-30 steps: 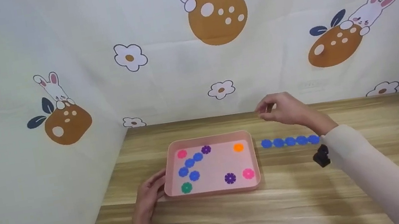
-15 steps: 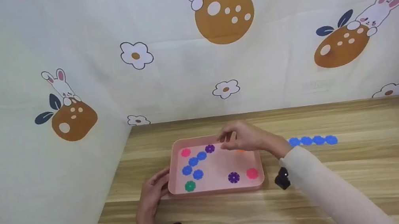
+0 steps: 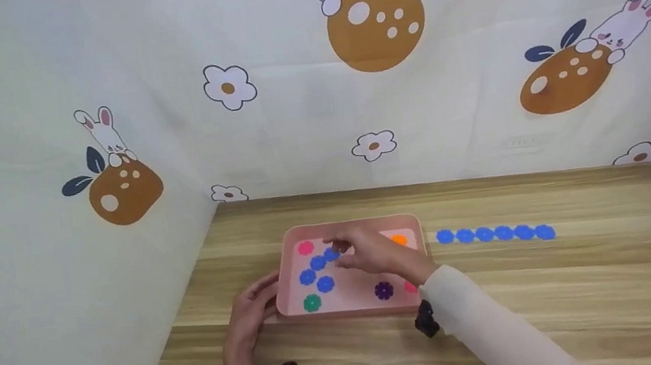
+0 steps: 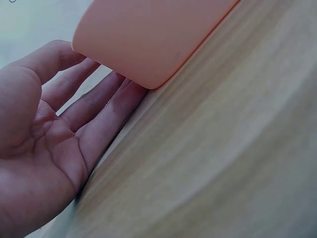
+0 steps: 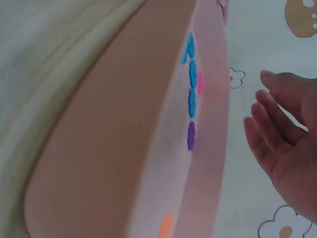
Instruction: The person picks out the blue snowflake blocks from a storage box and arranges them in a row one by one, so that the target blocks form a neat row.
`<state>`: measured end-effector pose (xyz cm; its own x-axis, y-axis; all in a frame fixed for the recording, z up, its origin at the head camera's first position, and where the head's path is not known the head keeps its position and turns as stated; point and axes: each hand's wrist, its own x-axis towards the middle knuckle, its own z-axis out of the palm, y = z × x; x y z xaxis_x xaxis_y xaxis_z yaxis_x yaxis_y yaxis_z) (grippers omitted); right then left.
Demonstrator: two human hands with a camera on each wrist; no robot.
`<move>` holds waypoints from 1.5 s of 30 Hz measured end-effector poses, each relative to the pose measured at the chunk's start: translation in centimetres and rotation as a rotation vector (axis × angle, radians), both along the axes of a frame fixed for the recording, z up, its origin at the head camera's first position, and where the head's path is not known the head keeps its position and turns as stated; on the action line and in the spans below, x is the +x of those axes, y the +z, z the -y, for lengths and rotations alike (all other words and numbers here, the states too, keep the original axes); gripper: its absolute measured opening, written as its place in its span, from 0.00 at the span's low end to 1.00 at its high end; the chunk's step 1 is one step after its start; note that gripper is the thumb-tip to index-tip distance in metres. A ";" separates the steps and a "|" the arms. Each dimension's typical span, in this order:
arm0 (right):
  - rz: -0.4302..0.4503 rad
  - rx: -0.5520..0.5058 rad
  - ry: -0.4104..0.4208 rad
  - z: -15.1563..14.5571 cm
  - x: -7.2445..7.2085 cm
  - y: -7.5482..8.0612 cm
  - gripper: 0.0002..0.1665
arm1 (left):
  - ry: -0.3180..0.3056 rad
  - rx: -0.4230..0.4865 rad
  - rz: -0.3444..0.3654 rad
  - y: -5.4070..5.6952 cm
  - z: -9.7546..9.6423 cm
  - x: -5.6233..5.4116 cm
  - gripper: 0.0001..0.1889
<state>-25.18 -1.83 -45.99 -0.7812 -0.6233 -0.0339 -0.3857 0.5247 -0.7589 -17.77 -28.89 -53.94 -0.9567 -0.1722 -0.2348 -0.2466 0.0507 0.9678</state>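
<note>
Currently, the right hand (image 3: 369, 250) is held over the tray (image 3: 354, 289) at the centre of the frame, its fingers loosely bent and parted from the thumb; in the right wrist view nothing is seen gripped between them. The tray's left wall is touched by the fingers of the left hand (image 3: 247, 316), which are extended and relaxed, not wrapped round it.

Inside the tray, four blue flower pieces (image 3: 319, 263) are gathered in its left half, with a pink piece (image 3: 306, 247) above them and a green piece (image 3: 312, 303) below. An orange piece (image 3: 399, 241) is seen at the tray's upper right, a purple piece (image 3: 384, 291) at its lower right, and beside that a second pink piece (image 3: 411, 286), partly covered by the right arm. Another purple piece (image 5: 191, 136) is shown in the right wrist view.

At right of centre, a row of six blue pieces (image 3: 485, 234) is laid on the wooden table (image 3: 579, 299). The upper frame is filled by a rabbit-printed cloth (image 3: 291, 129).
</note>
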 end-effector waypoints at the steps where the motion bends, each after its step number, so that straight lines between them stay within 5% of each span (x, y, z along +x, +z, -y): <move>1: 0.019 -0.001 -0.005 0.3 0.1 -0.3 0.26 | -0.003 -0.001 -0.001 0.0 0.0 0.0 0.21; 11: 0.150 -0.004 -0.139 2.1 1.5 -3.0 0.20 | -0.003 0.006 -0.012 -0.2 -0.1 -0.2 0.19; 20: 0.225 0.041 -0.192 3.0 1.9 -2.8 0.23 | -0.002 0.020 -0.034 0.1 0.1 -0.2 0.21; 38: 0.112 0.090 -0.250 4.5 2.3 -3.7 0.21 | -0.006 0.005 -0.011 -0.1 -0.2 -0.4 0.21; 45: -0.031 0.149 -0.169 5.0 2.2 -3.9 0.18 | 0.017 -0.002 -0.021 -0.2 -0.2 -0.6 0.21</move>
